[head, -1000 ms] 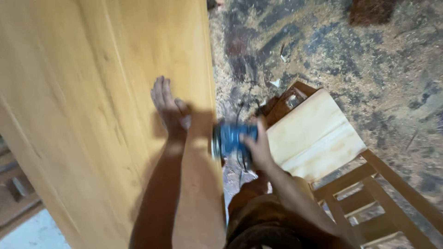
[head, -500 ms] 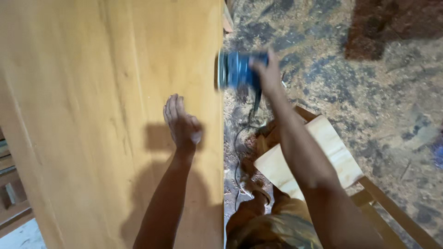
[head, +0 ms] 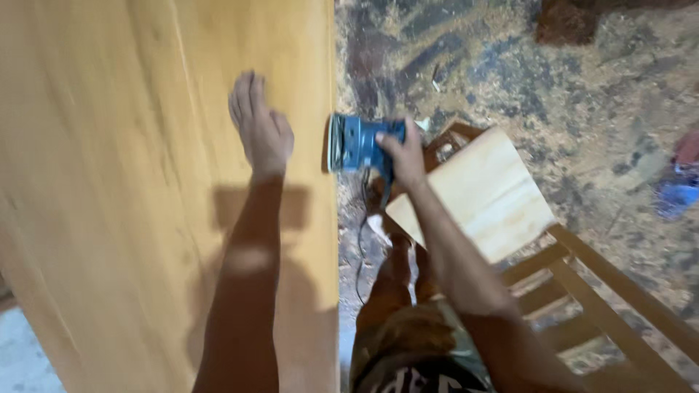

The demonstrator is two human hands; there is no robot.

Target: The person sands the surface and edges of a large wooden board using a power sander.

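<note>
Pressing our flat, open left hand [head: 261, 131] on the wooden panel [head: 145, 182], our right hand [head: 402, 154] grips a boxy blue sander [head: 354, 143] at three o'clock, against the panel's edge.

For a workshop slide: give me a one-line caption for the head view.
Left hand flat on a large wooden panel while the right hand presses a blue sander against its edge.

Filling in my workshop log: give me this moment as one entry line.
left hand: flat on wooden panel | right hand: holds blue sander against panel edge | wooden chair beside | floor: sawdust
</note>
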